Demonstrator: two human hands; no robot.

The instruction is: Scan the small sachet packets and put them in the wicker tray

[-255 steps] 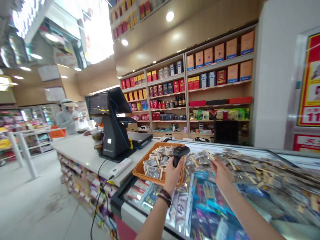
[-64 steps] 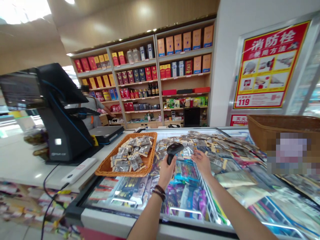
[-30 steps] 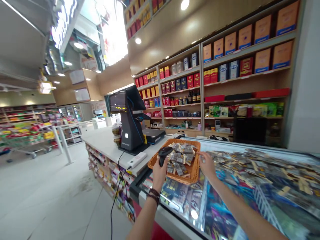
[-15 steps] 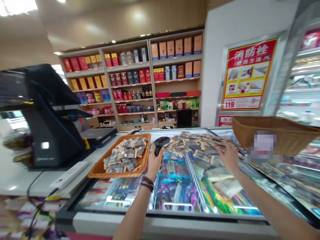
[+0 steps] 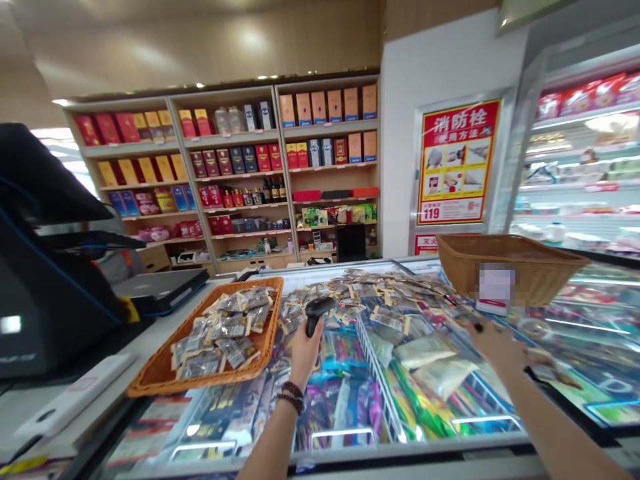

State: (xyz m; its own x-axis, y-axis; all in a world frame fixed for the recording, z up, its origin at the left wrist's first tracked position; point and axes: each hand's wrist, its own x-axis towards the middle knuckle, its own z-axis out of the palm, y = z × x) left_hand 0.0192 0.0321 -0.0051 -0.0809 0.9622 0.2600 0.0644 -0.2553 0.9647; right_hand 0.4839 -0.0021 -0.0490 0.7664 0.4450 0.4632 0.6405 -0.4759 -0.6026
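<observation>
My left hand (image 5: 304, 347) is closed round the handle of a black handheld barcode scanner (image 5: 320, 308), held above the glass-topped freezer. A beaded bracelet is on that wrist. My right hand (image 5: 497, 343) is low over the glass on the right, its fingers smeared by motion, among small clear packets with dark contents; whether it grips any is unclear. Many such packets (image 5: 370, 287) lie spread across the back of the glass. An orange woven basket (image 5: 274, 333) to the left of my left hand holds more of them. A few packets (image 5: 553, 370) lie right of my right hand.
A brown basket (image 5: 510, 260) with a blurred label stands at the back right. Bagged frozen goods and white wire dividers (image 5: 377, 373) show under the glass. At left are a dark checkout terminal (image 5: 45, 267), a flat scale (image 5: 160, 291) and a white power strip (image 5: 75, 393).
My view has swung right. My right hand has shifted right and nearer, and most packets on the glass right of it have gone from there. My left hand keeps the scanner.
</observation>
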